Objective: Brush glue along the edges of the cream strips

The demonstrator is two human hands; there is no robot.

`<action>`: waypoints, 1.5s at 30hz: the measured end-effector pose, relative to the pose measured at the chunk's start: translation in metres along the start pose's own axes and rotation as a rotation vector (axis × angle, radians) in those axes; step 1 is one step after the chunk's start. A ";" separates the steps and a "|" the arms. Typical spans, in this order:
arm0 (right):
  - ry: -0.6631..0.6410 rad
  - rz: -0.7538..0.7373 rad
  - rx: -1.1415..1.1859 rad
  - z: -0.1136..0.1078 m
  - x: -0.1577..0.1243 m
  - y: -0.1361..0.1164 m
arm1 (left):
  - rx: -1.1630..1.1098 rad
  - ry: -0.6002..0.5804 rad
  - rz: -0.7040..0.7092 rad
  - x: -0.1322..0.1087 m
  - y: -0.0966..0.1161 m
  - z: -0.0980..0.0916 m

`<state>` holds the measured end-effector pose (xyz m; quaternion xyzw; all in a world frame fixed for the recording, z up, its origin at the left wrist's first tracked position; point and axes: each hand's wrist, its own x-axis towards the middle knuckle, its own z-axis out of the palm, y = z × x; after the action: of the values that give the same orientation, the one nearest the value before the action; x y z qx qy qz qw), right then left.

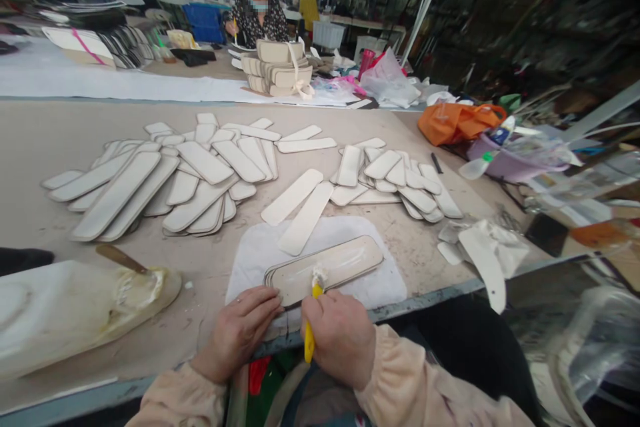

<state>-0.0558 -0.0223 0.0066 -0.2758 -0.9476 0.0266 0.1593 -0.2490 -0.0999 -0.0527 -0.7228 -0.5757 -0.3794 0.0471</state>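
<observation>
Two hands at work over a fanned stack of pale strips

Take the stack of strips [345, 260] as the centre of a clock, with twelve pointing away from the person. It lies slanted on a white sheet [250, 250] near the table edge, its long axis running from between eight and nine to between two and three.

At six o'clock, the right hand [343, 333] is closed around a yellow brush [309, 340], whose whitish bristles touch the middle of the top strip, where glossy white streaks show. At eight, the left hand [245, 320] lays its fingers on the near end of the stack; its thumb is hidden, so I cannot tell whether it pinches.

Two loose strips [307, 217] lie at eleven, one with its near end on the sheet. A large pile of strips [205, 163] spreads at ten, a smaller heap [385, 167] between one and two.

Between eight and nine sits a white plastic container [55, 320] with a brown-handled tool [120, 258] resting in its opening. A purple basin [515, 165] stands at two. Farther off, between eleven and twelve, a co-worker [265, 23] sits behind a tied bundle [277, 73].
</observation>
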 end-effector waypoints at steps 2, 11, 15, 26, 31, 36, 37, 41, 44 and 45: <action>0.014 0.008 0.207 -0.005 0.006 -0.007 | 0.001 0.002 -0.007 0.000 0.001 -0.001; -0.075 0.809 1.293 0.012 0.021 0.042 | -0.005 -0.028 -0.051 -0.001 0.004 -0.002; 0.026 0.878 1.120 -0.001 0.006 0.096 | -0.006 -0.026 -0.033 0.002 0.006 -0.003; 0.226 0.275 -0.048 -0.018 -0.025 0.099 | 0.002 -0.040 0.028 0.003 0.003 -0.001; 0.099 0.002 0.130 -0.003 -0.011 0.021 | 0.020 -0.046 0.038 0.003 0.003 -0.002; 0.043 0.317 0.968 0.002 0.011 0.013 | 0.020 -0.071 0.033 0.006 0.007 -0.006; 0.005 0.448 1.108 0.003 0.013 0.024 | 0.018 -0.069 0.027 0.006 0.007 -0.006; 0.144 0.786 1.165 0.003 0.008 0.090 | 0.005 -0.057 -0.004 0.006 0.009 -0.006; 0.266 0.847 1.004 -0.010 -0.006 0.120 | 0.007 -0.066 -0.013 0.006 0.009 -0.005; 0.291 0.842 1.009 -0.015 -0.009 0.118 | 0.013 -0.071 -0.008 0.006 0.009 -0.005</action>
<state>0.0172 0.0723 0.0017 -0.5142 -0.5996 0.4885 0.3706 -0.2435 -0.1007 -0.0424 -0.7333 -0.5822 -0.3499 0.0300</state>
